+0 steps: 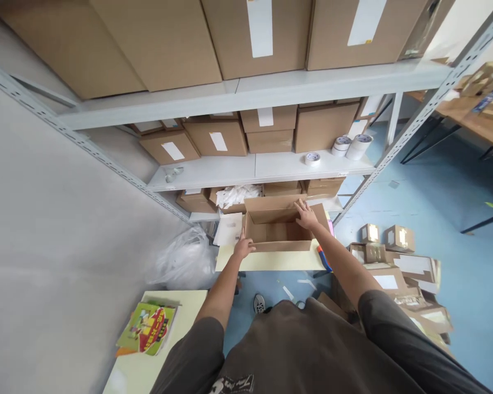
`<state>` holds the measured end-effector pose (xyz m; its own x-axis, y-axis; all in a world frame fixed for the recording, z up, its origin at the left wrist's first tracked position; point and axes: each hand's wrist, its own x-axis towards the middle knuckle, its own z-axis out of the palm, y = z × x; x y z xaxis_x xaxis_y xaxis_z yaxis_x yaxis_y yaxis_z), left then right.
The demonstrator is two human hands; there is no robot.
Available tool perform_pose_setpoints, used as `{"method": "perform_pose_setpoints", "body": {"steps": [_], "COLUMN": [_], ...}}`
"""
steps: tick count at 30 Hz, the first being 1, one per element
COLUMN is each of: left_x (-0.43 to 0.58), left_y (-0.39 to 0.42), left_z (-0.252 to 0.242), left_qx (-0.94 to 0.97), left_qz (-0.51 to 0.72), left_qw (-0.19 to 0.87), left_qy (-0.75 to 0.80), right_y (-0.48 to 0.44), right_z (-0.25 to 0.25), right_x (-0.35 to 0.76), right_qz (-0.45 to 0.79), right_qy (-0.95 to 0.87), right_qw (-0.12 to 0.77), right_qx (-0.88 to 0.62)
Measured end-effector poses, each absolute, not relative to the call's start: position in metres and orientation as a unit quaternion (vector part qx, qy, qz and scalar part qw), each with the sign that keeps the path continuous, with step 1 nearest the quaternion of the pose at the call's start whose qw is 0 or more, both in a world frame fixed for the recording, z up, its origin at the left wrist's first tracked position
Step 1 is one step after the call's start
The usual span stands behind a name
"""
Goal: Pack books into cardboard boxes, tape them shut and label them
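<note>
An open cardboard box (277,246) stands on a pale yellow table (271,262), its flaps spread and its inside showing bare cardboard. My left hand (244,246) holds the box's left front corner, thumb across the edge. At the right end, my right hand (306,214) lies on the far right part of the box with fingers spread. White papers (229,229) lie just left of the box. A blue and orange tool (324,258) is at the table's right edge, beside my right forearm.
Grey shelving (213,171) with cardboard boxes and tape rolls (342,145) rises behind the table. Clear plastic bags (184,260) sit at the left. Packed parcels (394,273) are piled on the floor at the right. Green books (148,328) lie on a side table at lower left.
</note>
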<state>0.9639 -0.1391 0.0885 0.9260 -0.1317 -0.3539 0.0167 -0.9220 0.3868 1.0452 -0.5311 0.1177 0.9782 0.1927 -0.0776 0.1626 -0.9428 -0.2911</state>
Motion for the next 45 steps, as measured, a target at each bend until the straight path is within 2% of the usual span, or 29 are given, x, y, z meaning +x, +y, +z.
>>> {"method": "perform_pose_setpoints", "body": {"steps": [5, 13, 20, 25, 28, 33, 37, 40, 45], "left_x": [0.964, 0.973, 0.971, 0.968, 0.965, 0.958, 0.955, 0.963, 0.998], "left_y": [-0.142, -0.142, -0.144, -0.139, -0.137, -0.123, -0.084, -0.042, 0.027], "left_z": [0.092, 0.083, 0.077, 0.072, 0.068, 0.057, 0.052, 0.049, 0.029], "left_qx": [0.958, 0.950, 0.942, 0.929, 0.924, 0.916, 0.894, 0.889, 0.901], "left_qz": [-0.197, -0.199, -0.164, -0.168, -0.175, -0.162, -0.122, -0.089, -0.096], "left_qw": [0.209, 0.241, 0.292, 0.327, 0.337, 0.352, 0.397, 0.425, 0.422], "left_qy": [-0.012, 0.002, -0.018, -0.041, -0.052, -0.104, -0.167, -0.145, 0.004], "right_y": [-0.521, -0.512, -0.515, -0.508, -0.469, -0.342, -0.245, -0.196, -0.153], "right_z": [0.097, 0.057, 0.067, 0.084, 0.094, 0.100, 0.090, 0.078, 0.055], "right_x": [1.081, 1.094, 1.092, 1.075, 1.061, 1.040, 1.033, 1.039, 1.064], "right_qz": [0.125, 0.091, 0.107, 0.075, 0.051, 0.010, -0.010, 0.018, 0.093], "right_qy": [-0.067, -0.049, -0.053, -0.055, -0.023, -0.065, -0.092, -0.086, -0.023], "right_qw": [0.142, 0.132, 0.088, 0.078, 0.118, 0.289, 0.373, 0.397, 0.389], "right_qx": [-0.980, -0.986, -0.989, -0.993, -0.991, -0.955, -0.923, -0.914, -0.916]}}
